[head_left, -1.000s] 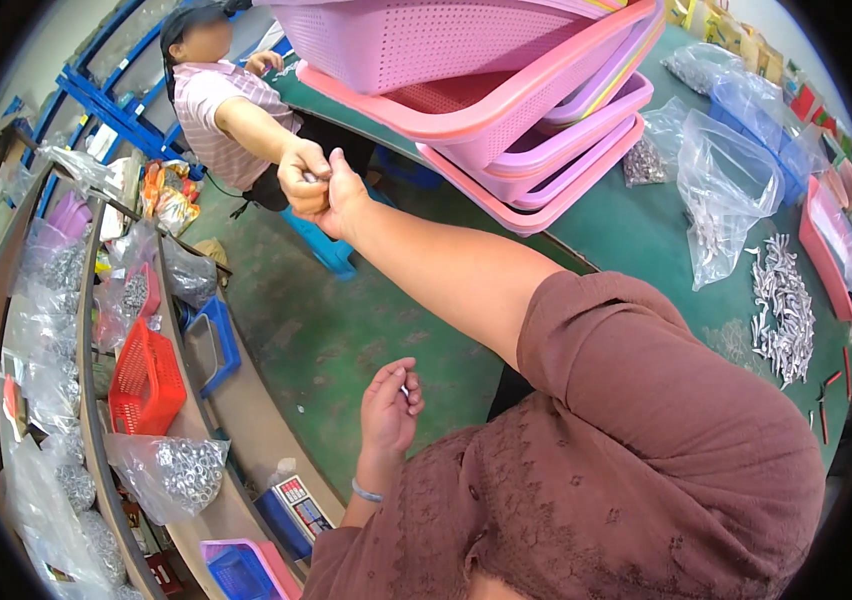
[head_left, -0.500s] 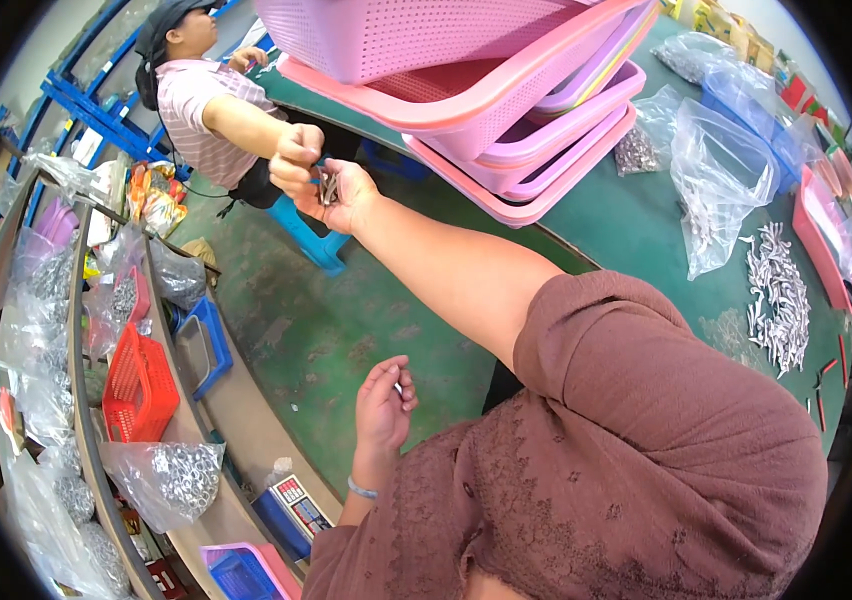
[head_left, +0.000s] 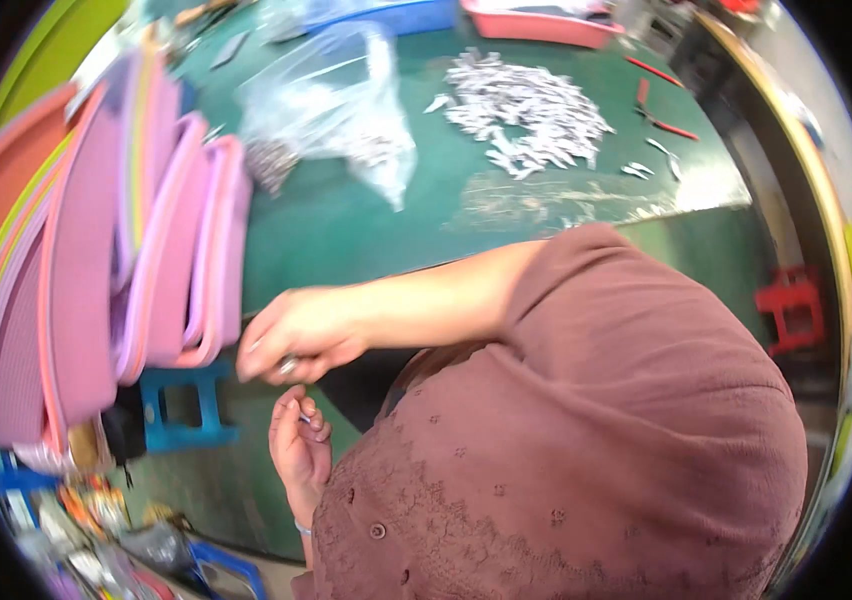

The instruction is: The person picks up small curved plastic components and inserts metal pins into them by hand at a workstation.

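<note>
My right hand [head_left: 296, 335] is at the end of the bare arm reaching left from the brown sleeve. Its fingers curl downward around small metal pieces [head_left: 289, 365], which are blurred and mostly hidden. Just below it, my left hand [head_left: 300, 445] is raised with bent fingers, close to the front of my shirt. A tiny pale object shows between those fingers, too small to name. The two hands are near each other but apart, in front of the green table's edge.
Stacked pink and purple plastic baskets [head_left: 81, 260] stand at the left. On the green table [head_left: 346, 235] lie a clear plastic bag [head_left: 331, 95], a pile of silvery metal parts [head_left: 526, 110] and red-handled pliers [head_left: 658, 115]. Stools, one blue [head_left: 186, 405], one red [head_left: 791, 305], stand below.
My view has swung right toward the table. My right hand has drawn back from the other person's hand to near my left hand, and its palm no longer faces up. The person is out of view.
</note>
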Motion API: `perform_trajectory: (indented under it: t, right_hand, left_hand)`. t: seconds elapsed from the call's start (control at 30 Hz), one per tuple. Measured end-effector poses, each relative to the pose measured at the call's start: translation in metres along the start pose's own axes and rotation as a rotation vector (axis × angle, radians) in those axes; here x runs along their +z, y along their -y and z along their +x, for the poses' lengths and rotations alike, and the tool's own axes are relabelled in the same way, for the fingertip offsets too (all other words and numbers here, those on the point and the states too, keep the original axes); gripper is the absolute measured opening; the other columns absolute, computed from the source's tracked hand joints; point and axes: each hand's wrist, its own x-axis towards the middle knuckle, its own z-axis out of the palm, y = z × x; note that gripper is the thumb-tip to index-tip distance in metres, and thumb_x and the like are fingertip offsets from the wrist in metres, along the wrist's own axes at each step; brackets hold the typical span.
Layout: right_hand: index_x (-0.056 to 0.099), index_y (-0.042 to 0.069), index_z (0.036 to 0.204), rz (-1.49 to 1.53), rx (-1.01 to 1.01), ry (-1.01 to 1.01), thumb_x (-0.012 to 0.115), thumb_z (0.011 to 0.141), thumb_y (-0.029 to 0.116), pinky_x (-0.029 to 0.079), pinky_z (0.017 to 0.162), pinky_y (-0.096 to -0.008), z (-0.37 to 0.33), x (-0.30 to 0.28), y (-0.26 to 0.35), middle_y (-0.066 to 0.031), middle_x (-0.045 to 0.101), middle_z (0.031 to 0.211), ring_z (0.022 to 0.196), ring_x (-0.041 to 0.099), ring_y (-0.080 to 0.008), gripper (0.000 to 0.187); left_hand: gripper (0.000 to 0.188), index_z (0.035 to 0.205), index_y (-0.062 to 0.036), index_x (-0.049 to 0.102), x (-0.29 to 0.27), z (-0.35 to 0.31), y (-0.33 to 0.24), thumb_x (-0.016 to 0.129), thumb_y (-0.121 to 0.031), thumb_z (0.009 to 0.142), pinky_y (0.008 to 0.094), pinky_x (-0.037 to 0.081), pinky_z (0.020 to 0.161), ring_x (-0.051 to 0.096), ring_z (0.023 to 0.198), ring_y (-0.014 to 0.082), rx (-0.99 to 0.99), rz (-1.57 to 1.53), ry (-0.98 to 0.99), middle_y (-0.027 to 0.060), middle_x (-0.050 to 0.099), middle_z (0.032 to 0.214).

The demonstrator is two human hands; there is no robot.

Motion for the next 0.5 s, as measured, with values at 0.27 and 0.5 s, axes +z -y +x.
perform_trajectory:
  t: [0.27,0.5]
  right_hand:
    - [0.057,0.008,0.085,-0.295,-0.623,-1.425,0.065,0.075,0.022,0.025,0.036,-0.0155,-0.303,-0.077,0.053,0.0024,0.048,0.063,0.045,0.037,-0.0036,0.02]
    - [0.06,0.011,0.084,-1.811,-0.388,-1.902,0.061,0.074,0.024,0.045,0.063,-0.0353,-0.418,-0.141,0.038,-0.0078,0.057,0.081,0.074,0.057,-0.0277,0.017]
  left_hand:
    - [0.015,0.096,-0.0023,0.054,0.105,0.057,0.005,0.046,-0.011,0.086,0.0177,0.033,0.043,0.044,0.053,0.0084,-0.133,0.197,0.358,0.0033,0.05,0.07]
    - [0.017,0.097,-0.0017,0.052,0.203,0.073,0.029,0.047,-0.014,0.086,0.0185,0.032,0.044,0.043,0.054,0.0085,-0.197,0.322,0.472,0.0032,0.048,0.07]
